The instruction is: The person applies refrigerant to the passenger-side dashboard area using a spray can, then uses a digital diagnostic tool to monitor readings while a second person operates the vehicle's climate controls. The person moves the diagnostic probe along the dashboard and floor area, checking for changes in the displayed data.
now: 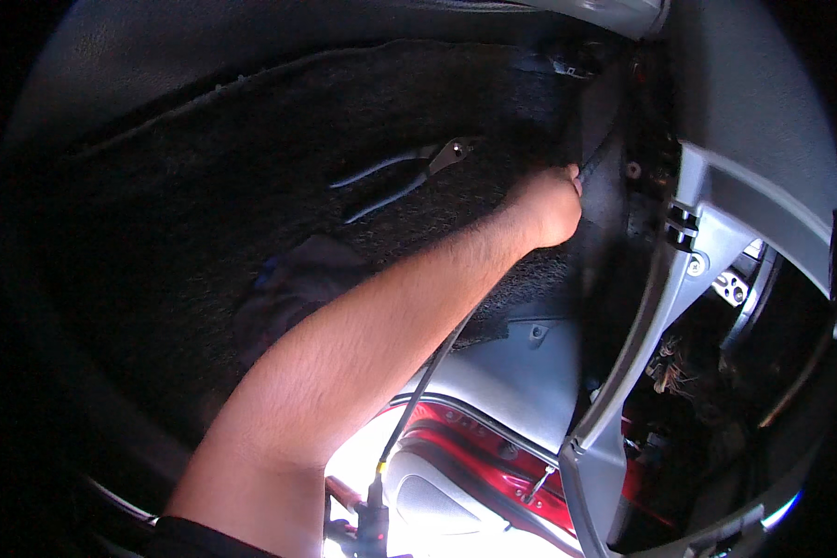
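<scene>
My left hand (551, 206) reaches in from the lower left, its bare forearm crossing the middle of the view. Its fingers are curled closed round a thin dark rod or cable (588, 171), whose far end runs up into shadow. Beside the hand, to the left, slip-joint pliers (428, 170) with blue-grey handles lie on dark carpet (205, 186), their handles spread. A crumpled dark cloth (298, 279) lies partly behind my forearm. A black cord (426, 379) passes up behind the forearm; whether it joins the held piece is hidden. My right hand is out of view.
Grey trim (646, 316) of a car interior curves along the right, with loose wires (671, 367) and a perforated metal bracket (730, 288) in the opening behind it. Below are a red door frame (493, 465) and a black fitting (374, 521) on the cord.
</scene>
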Motion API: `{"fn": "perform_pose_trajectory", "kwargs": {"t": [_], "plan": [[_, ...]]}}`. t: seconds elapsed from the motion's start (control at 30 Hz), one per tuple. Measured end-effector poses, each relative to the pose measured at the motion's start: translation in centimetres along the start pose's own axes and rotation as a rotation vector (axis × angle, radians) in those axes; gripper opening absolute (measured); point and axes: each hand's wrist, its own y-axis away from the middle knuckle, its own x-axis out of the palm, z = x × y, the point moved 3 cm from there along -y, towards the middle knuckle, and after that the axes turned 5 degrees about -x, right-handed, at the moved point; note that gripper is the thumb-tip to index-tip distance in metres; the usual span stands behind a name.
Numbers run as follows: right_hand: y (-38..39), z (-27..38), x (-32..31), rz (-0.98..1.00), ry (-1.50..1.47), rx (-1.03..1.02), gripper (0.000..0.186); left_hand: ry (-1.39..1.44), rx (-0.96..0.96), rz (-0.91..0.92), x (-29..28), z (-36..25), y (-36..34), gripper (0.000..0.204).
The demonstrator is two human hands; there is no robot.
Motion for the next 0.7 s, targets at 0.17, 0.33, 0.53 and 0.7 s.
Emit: {"fn": "perform_pose_trajectory", "kwargs": {"t": [0.17,0.33,0.53,0.7], "plan": [[-0.3,0.0,-0.2,0.004,0.014,0.003,0.036,-0.059,-0.038,0.083,0.1,0.5,1.1,0.044],[0.3,0.1,0.2,-0.011,0.002,0.044,0.035,-0.015,0.062,-0.015,2.7,1.3,-1.2,0.03],[0.7,-0.2,-0.2,-0.006,0.014,0.019,0.034,0.014,0.09,-0.198,1.2,0.1,-3.5,0.03],[1.2,0.0,-0.5,-0.002,0.009,0.019,0.032,0.029,-0.019,-0.218,-0.3,-2.6,-5.5,0.035]]}}
